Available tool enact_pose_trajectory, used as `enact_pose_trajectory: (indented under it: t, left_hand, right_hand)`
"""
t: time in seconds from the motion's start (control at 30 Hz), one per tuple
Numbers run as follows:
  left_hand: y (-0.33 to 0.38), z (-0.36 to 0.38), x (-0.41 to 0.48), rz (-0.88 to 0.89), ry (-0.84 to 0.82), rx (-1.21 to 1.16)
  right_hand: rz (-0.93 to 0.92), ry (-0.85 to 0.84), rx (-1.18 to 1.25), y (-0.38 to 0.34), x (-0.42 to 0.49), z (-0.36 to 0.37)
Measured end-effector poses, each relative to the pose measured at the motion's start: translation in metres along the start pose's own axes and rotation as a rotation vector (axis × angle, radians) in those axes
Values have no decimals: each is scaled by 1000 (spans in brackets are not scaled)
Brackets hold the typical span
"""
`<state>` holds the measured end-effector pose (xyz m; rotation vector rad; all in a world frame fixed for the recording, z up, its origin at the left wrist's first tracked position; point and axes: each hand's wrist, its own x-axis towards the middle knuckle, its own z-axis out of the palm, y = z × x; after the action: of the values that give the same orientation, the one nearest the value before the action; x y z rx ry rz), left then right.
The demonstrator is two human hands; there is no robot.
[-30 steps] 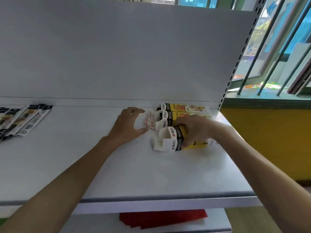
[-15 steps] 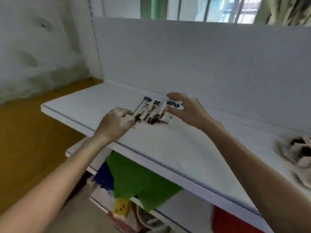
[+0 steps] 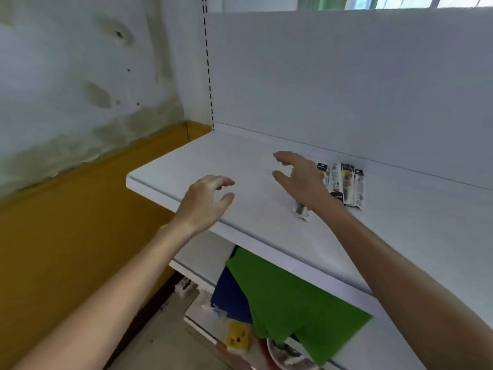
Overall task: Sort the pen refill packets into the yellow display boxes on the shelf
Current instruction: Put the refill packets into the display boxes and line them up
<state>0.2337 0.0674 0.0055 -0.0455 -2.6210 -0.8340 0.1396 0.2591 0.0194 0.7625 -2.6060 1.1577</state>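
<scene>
Several pen refill packets [image 3: 345,184] with black, white and yellow printing lie side by side on the white shelf [image 3: 266,228], near its back panel. One more packet end [image 3: 301,210] pokes out from under my right wrist. My right hand [image 3: 298,178] hovers just left of the packets, fingers spread, holding nothing. My left hand [image 3: 206,198] floats over the shelf's front edge, further left, fingers apart and empty. No yellow display box is in view.
A white back panel [image 3: 346,89] rises behind the shelf. Green [image 3: 288,297] and blue [image 3: 229,297] sheets lie on the lower shelf, with a small yellow item [image 3: 238,337] below. A stained wall with a yellow base [image 3: 66,236] stands to the left.
The view has swung from the yellow boxes at the shelf's right end to its left end. Both hands have left the packets and now hover to their left, open.
</scene>
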Motion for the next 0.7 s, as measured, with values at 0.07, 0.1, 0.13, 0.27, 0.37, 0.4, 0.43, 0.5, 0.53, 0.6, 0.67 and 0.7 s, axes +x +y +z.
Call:
enact_pose_trajectory:
  t: [0.07,0.1,0.13,0.27,0.37,0.4,0.43,0.5,0.53,0.6,0.67,0.7]
  left_hand:
    - [5,22,27,49,-65,-34]
    - [8,34,40,69,-105,-47]
    - [12,45,52,88,-150,-59]
    - [20,80,93,214,-296,-76]
    - [19,95,119,267,-352,-43]
    - [17,99,126,277,-366,-28]
    - [13,102,132,284,-383,-11]
    - [1,104,142,293,-425,20]
    - [-8,103,147,292,-442,24]
    - [-25,101,158,294,-453,13]
    - [-38,97,167,297,-451,-4]
    - [-41,96,170,297,-451,-11]
  right_hand:
    - [75,73,-62,20,9,-17]
    - [136,121,-109,32,13,-27]
    - [223,173,-162,45,17,-36]
    - [708,110,-441,83,25,-51]
    - [808,-10,-561,93,28,-34]
    - [797,-9,-584,93,30,-28]
    - [781,4,-585,91,33,-22]
    - [761,41,-539,83,43,-12]
    - [753,53,-517,78,48,-6]
    - [730,78,-489,69,59,10]
    - [695,111,-470,63,68,26]
    - [676,129,-464,61,71,31]
